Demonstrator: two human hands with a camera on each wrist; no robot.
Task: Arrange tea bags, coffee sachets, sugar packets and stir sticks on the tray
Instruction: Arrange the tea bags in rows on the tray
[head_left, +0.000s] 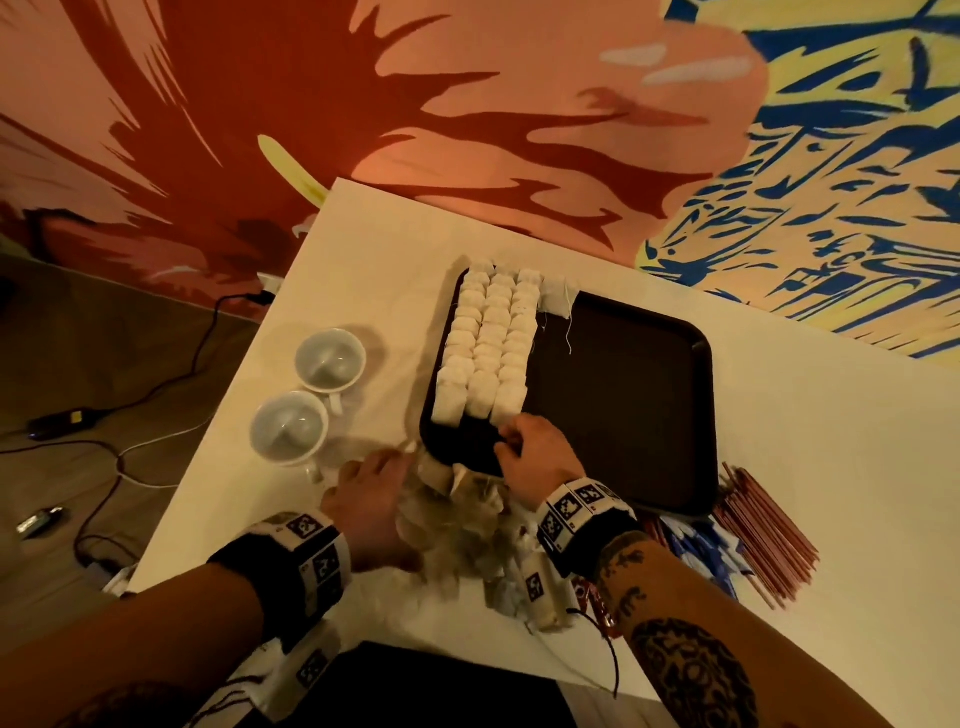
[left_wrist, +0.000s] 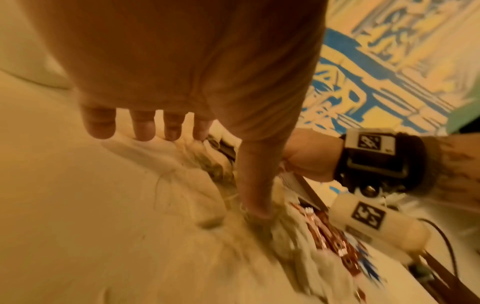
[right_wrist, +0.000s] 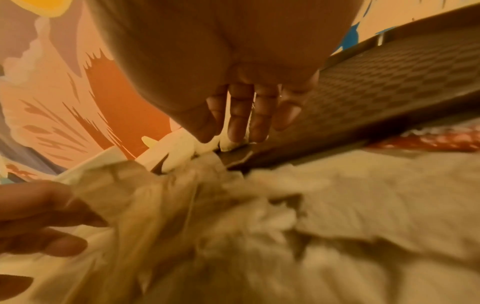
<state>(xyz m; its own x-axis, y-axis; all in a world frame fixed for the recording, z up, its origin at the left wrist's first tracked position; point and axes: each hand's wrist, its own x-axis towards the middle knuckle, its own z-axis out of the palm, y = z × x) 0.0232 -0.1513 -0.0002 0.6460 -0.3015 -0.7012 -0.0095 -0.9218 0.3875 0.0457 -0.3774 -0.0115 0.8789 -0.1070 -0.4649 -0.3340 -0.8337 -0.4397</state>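
A dark brown tray (head_left: 623, 405) lies on the white table, with three neat rows of white tea bags (head_left: 488, 348) along its left side. A loose pile of tea bags (head_left: 462, 514) sits just off the tray's near-left corner. My left hand (head_left: 400, 462) hovers over that pile with fingers spread; in the left wrist view the left hand (left_wrist: 205, 172) has its thumb pressed into the pile (left_wrist: 259, 246). My right hand (head_left: 511, 441) reaches over the tray's near rim, straight fingers touching the closest tea bag of the right row. Its fingertips (right_wrist: 239, 131) show at the tray (right_wrist: 376, 86) edge.
Red-brown stir sticks (head_left: 763, 530) and blue packets (head_left: 696, 551) lie right of the tray's front edge, red sachets (head_left: 597, 608) beneath my right wrist. Two white cups (head_left: 330, 358) (head_left: 288, 426) stand left of the tray. Cables (head_left: 104, 415) run across the floor.
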